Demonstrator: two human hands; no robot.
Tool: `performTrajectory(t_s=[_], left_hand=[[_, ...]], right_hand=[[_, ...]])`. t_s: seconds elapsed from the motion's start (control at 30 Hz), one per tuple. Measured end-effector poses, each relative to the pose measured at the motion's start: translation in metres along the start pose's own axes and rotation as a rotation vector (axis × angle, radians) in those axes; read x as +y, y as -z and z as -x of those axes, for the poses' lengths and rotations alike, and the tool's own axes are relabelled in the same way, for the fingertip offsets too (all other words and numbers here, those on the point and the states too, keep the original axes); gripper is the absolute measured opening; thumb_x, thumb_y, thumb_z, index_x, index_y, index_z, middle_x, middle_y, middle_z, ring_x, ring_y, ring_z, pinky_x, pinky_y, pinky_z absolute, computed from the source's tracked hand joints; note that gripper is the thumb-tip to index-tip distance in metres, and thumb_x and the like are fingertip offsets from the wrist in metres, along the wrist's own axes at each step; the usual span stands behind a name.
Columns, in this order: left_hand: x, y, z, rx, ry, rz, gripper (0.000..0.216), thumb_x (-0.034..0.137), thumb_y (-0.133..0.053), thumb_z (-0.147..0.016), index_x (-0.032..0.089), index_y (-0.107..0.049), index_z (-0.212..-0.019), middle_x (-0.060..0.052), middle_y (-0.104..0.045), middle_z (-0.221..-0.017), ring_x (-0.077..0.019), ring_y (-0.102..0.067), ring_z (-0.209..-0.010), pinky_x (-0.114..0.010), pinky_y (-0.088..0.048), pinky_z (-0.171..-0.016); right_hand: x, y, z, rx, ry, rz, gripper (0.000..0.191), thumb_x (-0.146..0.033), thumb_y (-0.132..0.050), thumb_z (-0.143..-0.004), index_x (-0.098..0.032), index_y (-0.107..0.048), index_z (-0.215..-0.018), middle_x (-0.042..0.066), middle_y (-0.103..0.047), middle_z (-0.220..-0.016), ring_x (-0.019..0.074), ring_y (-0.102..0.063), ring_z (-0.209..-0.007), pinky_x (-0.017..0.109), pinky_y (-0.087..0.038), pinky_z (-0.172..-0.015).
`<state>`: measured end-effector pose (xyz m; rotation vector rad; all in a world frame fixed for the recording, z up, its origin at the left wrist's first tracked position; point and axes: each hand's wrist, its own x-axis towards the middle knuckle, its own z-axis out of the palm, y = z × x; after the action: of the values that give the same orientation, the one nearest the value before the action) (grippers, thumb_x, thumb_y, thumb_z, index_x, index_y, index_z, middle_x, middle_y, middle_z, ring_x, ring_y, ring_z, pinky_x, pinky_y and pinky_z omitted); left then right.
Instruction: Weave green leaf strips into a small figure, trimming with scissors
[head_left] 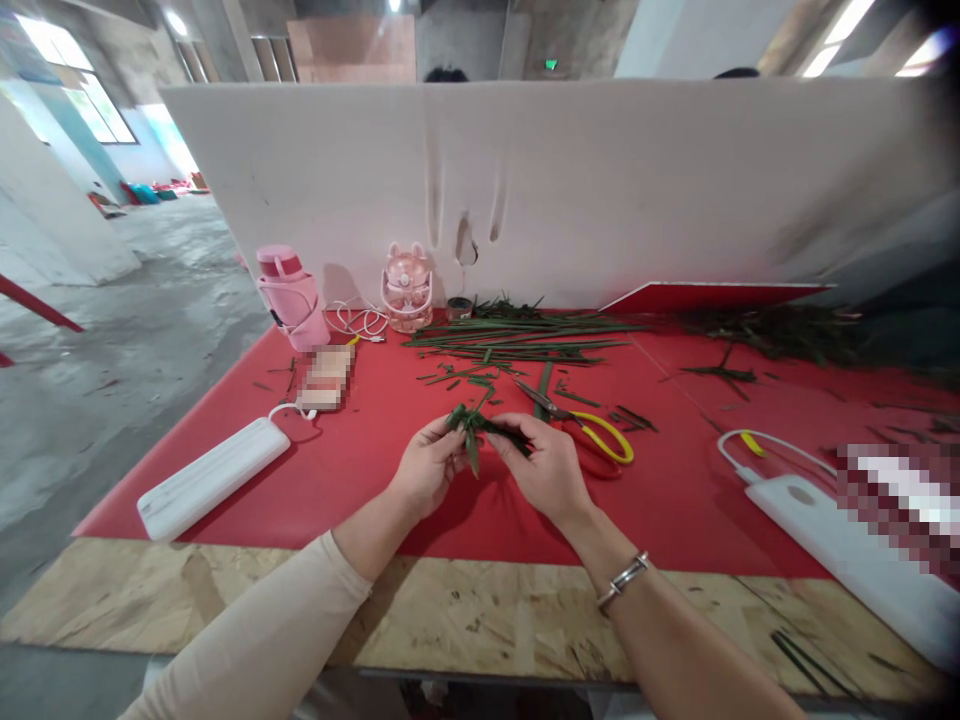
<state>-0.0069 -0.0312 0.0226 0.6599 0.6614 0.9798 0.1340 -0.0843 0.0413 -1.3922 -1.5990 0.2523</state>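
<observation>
A small bundle of folded green leaf strips (pixel 471 428) is held between my two hands above the red table covering. My left hand (pixel 429 468) pinches its left side with thumb and fingers. From the right, my right hand (pixel 546 468) grips dark strips that run out of the same piece. One pointed leaf end hangs down between the hands. Scissors with yellow handles (pixel 611 437) lie just beyond my right hand, their blades pointing to the far left. Many long green leaf strips (pixel 517 338) are spread behind the hands, with short cut bits nearer to me.
Toward the back left stand a pink bottle (pixel 289 300) and a pink bear-eared cup (pixel 407 290). White power banks lie at left (pixel 214 480) and right (pixel 832 540), with cables. A white panel (pixel 562 180) rises behind the table; bare board (pixel 465 615) edges the front.
</observation>
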Motion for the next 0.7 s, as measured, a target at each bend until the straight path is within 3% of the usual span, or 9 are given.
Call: performTrajectory(t_s=[0.07, 0.13, 0.2, 0.3, 0.43, 0.7], left_hand=[[0.003, 0.004, -0.003, 0.118, -0.166, -0.110, 0.029, 0.026, -0.066, -0.068, 0.019, -0.064, -0.096, -0.005, -0.065, -0.091, -0.0134, -0.060, -0.080, -0.024, -0.047, -0.070], [0.009, 0.007, -0.004, 0.228, -0.425, -0.342, 0.025, 0.028, -0.057, -0.076, 0.020, -0.063, -0.099, -0.006, -0.062, -0.103, -0.0155, -0.056, -0.097, -0.028, -0.043, -0.084], [0.017, 0.009, -0.003, 0.217, -0.687, -0.723, 0.023, 0.029, -0.051, -0.081, 0.020, -0.066, -0.095, -0.008, -0.058, -0.109, -0.0177, -0.050, -0.108, -0.034, -0.036, -0.095], [0.026, 0.009, 0.002, 0.140, -0.908, -1.146, 0.020, 0.030, -0.052, -0.081, 0.023, -0.068, -0.091, -0.008, -0.053, -0.117, -0.0204, -0.043, -0.115, -0.039, -0.031, -0.099], [0.029, 0.007, 0.005, 0.120, -1.058, -1.371, 0.022, 0.031, -0.057, -0.078, 0.025, -0.067, -0.096, -0.009, -0.047, -0.126, -0.0232, -0.040, -0.118, -0.044, -0.029, -0.100], [0.028, 0.009, 0.002, 0.083, -1.078, -1.439, 0.015, 0.030, -0.063, -0.073, 0.023, -0.069, -0.085, -0.010, -0.046, -0.128, -0.0261, -0.038, -0.119, -0.046, -0.031, -0.099]], right_hand=[[0.003, -0.001, 0.000, 0.032, -0.050, 0.013, 0.013, -0.026, -0.056, -0.081, -0.019, -0.062, -0.089, 0.003, -0.067, -0.083, 0.0153, -0.062, -0.075, 0.026, -0.048, -0.071], [0.004, -0.002, 0.000, 0.061, -0.063, 0.039, 0.013, -0.026, -0.056, -0.080, -0.019, -0.063, -0.089, 0.003, -0.068, -0.083, 0.0154, -0.063, -0.075, 0.025, -0.048, -0.071], [0.004, -0.002, 0.000, 0.056, -0.051, 0.061, 0.015, -0.026, -0.056, -0.081, -0.019, -0.064, -0.091, 0.003, -0.069, -0.083, 0.0155, -0.063, -0.075, 0.025, -0.048, -0.071], [0.003, -0.002, 0.001, 0.020, 0.006, 0.112, 0.017, -0.025, -0.054, -0.082, -0.018, -0.063, -0.094, 0.004, -0.069, -0.086, 0.0164, -0.064, -0.077, 0.026, -0.048, -0.072], [0.003, -0.001, 0.002, 0.008, 0.093, 0.206, 0.017, -0.024, -0.052, -0.083, -0.017, -0.062, -0.095, 0.005, -0.068, -0.086, 0.0168, -0.064, -0.079, 0.026, -0.047, -0.072], [0.001, -0.003, 0.003, -0.009, 0.121, 0.202, 0.016, -0.023, -0.051, -0.083, -0.019, -0.062, -0.095, 0.005, -0.067, -0.085, 0.0165, -0.063, -0.079, 0.026, -0.047, -0.073]])
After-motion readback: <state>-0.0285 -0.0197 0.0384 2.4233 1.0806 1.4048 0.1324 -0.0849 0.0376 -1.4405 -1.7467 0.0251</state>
